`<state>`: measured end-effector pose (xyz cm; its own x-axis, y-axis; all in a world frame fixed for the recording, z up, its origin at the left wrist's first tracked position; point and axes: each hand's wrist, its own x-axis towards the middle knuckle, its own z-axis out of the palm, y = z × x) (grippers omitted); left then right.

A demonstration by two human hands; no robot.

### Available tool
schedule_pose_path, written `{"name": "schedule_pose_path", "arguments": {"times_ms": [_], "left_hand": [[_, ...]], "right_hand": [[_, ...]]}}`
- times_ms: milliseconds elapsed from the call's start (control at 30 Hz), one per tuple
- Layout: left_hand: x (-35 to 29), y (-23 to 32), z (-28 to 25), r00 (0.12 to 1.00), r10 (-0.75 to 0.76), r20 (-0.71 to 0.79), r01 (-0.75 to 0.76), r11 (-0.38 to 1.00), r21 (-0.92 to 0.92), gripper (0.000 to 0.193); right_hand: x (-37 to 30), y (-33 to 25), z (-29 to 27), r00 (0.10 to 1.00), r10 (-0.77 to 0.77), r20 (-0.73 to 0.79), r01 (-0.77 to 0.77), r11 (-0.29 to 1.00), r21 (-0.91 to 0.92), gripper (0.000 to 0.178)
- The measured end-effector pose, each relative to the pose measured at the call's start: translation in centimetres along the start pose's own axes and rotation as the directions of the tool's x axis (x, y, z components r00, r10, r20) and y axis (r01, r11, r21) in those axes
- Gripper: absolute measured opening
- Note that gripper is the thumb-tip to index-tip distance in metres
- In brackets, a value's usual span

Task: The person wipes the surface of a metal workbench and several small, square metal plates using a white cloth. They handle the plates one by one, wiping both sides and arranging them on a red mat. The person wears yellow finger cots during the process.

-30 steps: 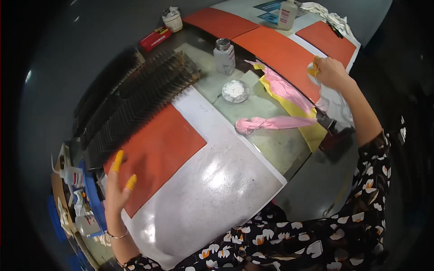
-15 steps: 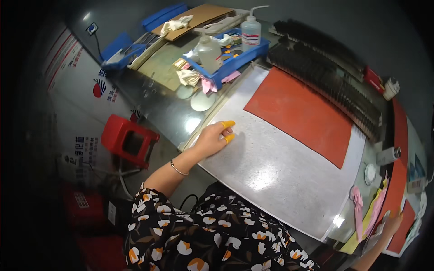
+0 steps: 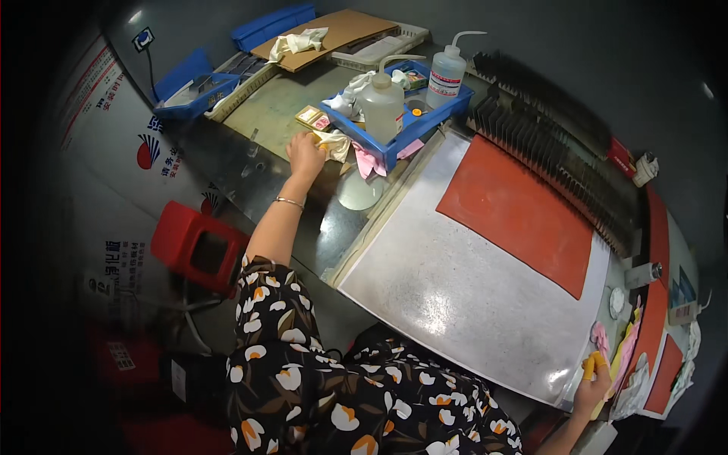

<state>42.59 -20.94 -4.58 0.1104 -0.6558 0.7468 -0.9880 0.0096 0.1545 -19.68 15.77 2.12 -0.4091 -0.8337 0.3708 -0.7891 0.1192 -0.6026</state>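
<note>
My left hand (image 3: 306,156), with yellow finger cots on its fingertips, reaches to the far-left work surface. Its fingers are bent against the edge of a crumpled cream cloth (image 3: 334,143); what lies between them is hidden. My right hand (image 3: 594,381), also in yellow finger cots, is at the near right corner of the bench. Its fingers are curled together beside a pink cloth (image 3: 599,338), and anything in them is too small to make out. Between my hands a red-brown rubber mat (image 3: 519,220) lies on a pale sheet (image 3: 447,292).
A blue tray (image 3: 432,120) holds two squeeze bottles, one frosted (image 3: 381,106), one pale blue (image 3: 446,76). Nearby lies a clear disc (image 3: 359,190). Black slotted racks (image 3: 550,155) line the back. A capped bottle (image 3: 643,274) stands right; a red stool (image 3: 201,246) stands left on the floor.
My left hand has moved from the pale sheet's left edge up to the cream cloth. My right hand has come inward from the far right to the bench corner. The view has shifted slightly.
</note>
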Motion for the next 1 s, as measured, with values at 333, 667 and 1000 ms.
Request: {"name": "schedule_pose_path", "arguments": {"times_ms": [333, 667, 1000], "left_hand": [[-5.8, 21.0, -15.7, 0.587, 0.435, 0.682, 0.717, 0.111, -0.688, 0.013], [-10.0, 30.0, -14.4, 0.397, 0.645, 0.653, 0.664, 0.289, -0.689, 0.019], [-15.1, 25.8, -15.1, 0.332, 0.711, 0.621, 0.843, 0.073, -0.533, 0.017]], "right_hand": [[5.7, -15.6, 13.3, 0.734, -0.346, 0.584, -0.351, 0.543, 0.763, 0.075], [3.3, -12.2, 9.3, 0.517, 0.06, 0.854, -0.799, 0.391, 0.457, 0.019], [1.7, -14.4, 13.8, 0.928, -0.202, 0.314, -0.224, 0.371, 0.901, 0.021]]}}
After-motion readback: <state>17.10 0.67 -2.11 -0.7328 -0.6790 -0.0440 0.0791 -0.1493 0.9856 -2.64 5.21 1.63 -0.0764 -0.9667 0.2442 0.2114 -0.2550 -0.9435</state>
